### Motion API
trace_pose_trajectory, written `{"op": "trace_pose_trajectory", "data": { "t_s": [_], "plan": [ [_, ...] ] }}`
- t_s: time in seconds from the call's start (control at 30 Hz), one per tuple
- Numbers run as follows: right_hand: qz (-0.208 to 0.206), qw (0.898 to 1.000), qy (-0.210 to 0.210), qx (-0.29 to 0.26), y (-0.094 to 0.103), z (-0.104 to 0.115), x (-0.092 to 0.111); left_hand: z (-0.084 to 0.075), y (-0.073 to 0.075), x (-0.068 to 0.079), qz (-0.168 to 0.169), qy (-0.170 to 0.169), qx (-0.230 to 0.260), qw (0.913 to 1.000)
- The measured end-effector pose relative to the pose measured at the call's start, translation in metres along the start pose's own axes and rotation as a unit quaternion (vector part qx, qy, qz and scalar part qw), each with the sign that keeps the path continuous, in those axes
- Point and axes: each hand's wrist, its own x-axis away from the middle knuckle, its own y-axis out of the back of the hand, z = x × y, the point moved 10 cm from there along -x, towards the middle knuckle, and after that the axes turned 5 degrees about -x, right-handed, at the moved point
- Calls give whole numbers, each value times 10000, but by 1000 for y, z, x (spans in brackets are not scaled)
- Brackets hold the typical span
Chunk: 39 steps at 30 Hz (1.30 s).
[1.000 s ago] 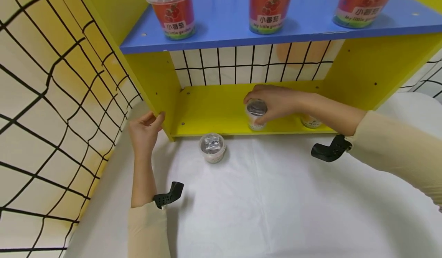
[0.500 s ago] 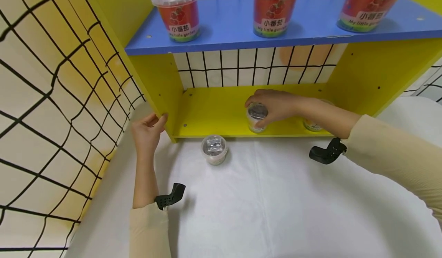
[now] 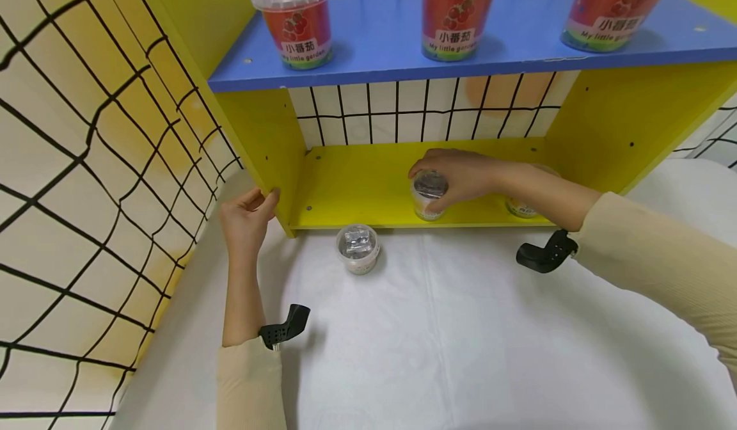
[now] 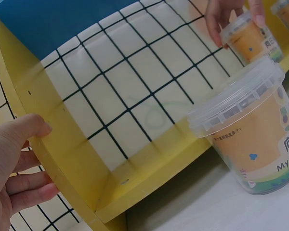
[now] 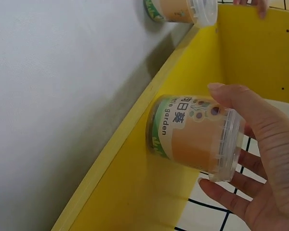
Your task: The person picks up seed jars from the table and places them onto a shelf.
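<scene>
My right hand (image 3: pixel 463 171) holds a clear-lidded plastic cup (image 3: pixel 428 190) that stands upright near the front edge of the yellow lower shelf (image 3: pixel 357 180). In the right wrist view the thumb lies along the lid's side and the fingers reach round behind; the cup (image 5: pixel 190 137) has an orange label with flowers. On the left, my left hand (image 3: pixel 246 222) grips the front edge of the yellow side panel (image 4: pixel 48 144), thumb inside and fingers outside. A matching cup (image 3: pixel 358 251) stands on the white table before the shelf. Another cup (image 3: pixel 521 208) on the lower shelf is partly hidden by the right forearm.
Above, a blue shelf (image 3: pixel 374 75) bears three red-labelled lidded cups, the middle one (image 3: pixel 457 23) over the right hand. Black wire grid (image 3: pixel 86 155) runs along the left and behind the unit. White cloth (image 3: pixel 403 353) covers the table.
The head view has shifted slightly. Both hands keep their holds, and the cups stay in the same places on the shelf and table.
</scene>
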Motion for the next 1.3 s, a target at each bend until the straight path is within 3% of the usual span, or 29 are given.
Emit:
{"op": "trace_pose_trajectory", "data": {
  "t_s": [0.37, 0.6, 0.7, 0.8, 0.93, 1.3],
  "plan": [
    [-97, 9998, -177, 9, 2, -7, 1, -2, 1, 0, -24, -132, 63, 9999],
    [-763, 9946, -2, 701, 20, 12, 10, -2, 1, 0, -29, -132, 100, 9999],
    [-1211, 9872, 422, 953, 26, 32, 18, -2, 0, 0, -7, -121, 91, 9999],
    [-1680, 9722, 1157, 1151, 30, 56, 28, -1, -1, 0, 9, -84, 103, 9999],
    [-1943, 9532, 1952, 1243, 26, 82, 44, -1, -1, 0, 14, -29, 129, 9999],
    [-1530, 9599, 2049, 1150, 5, 90, 54, 1, 0, -1, 12, 24, 180, 9998]
  ]
}}
